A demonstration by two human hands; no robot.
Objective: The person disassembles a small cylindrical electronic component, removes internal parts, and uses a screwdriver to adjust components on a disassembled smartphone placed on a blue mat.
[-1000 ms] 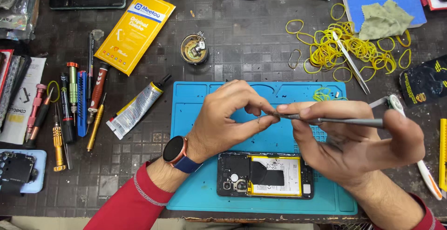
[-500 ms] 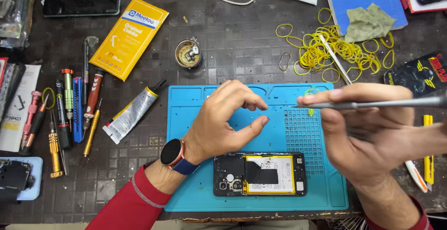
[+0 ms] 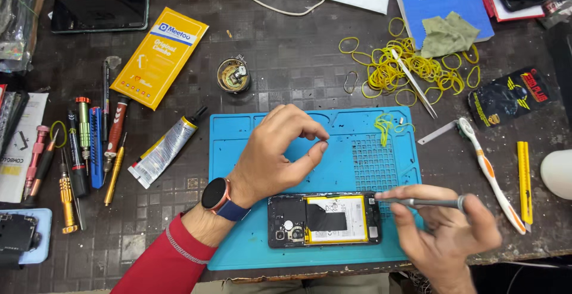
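Observation:
An opened phone (image 3: 325,219) with its back cover off lies flat on a blue work mat (image 3: 250,133), showing a yellow-edged battery and a dark board. My right hand (image 3: 447,231) grips a slim grey screwdriver (image 3: 426,201), whose tip rests at the phone's upper right corner. My left hand (image 3: 277,157), with a watch on its wrist, hovers over the mat just above the phone. Its thumb and forefinger curl into a pinch, and I see nothing between them.
Screwdrivers (image 3: 89,145) lie in a row at the left beside a glue tube (image 3: 164,148) and a yellow packet (image 3: 159,56). Yellow rubber bands (image 3: 411,70), tweezers (image 3: 414,82), a toothbrush (image 3: 488,172), a yellow knife (image 3: 524,181) and a small round tin (image 3: 232,75) surround the mat.
My right hand has dropped with the screwdriver from mid-mat down to the phone's upper right corner. My left hand has parted from the tool's tip and stayed above the mat.

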